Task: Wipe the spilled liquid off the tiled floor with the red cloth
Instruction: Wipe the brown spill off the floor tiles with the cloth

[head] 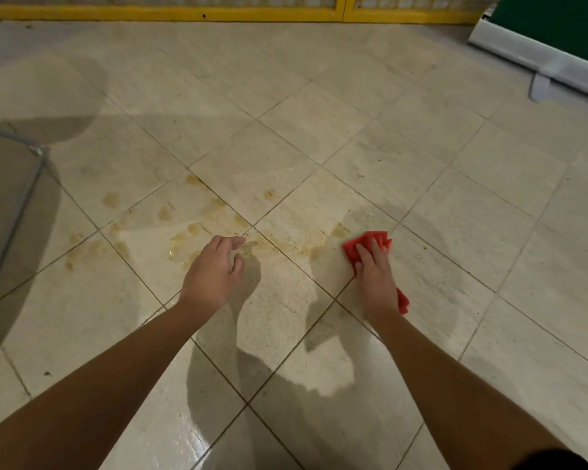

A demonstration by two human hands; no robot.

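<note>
My right hand presses the red cloth flat against the beige tiled floor, at the right end of the spill. Yellowish liquid lies in drops and small puddles across the tiles, from the far left to just beyond the cloth. One patch sits right at the cloth's far edge. My left hand hovers over the middle of the spill with fingers loosely curled and nothing in it. Part of the cloth is hidden under my palm.
A round glass tabletop with a metal leg stands at the left edge. A yellow-framed mesh fence runs along the far wall. A white rail and a dark green panel fill the top right corner.
</note>
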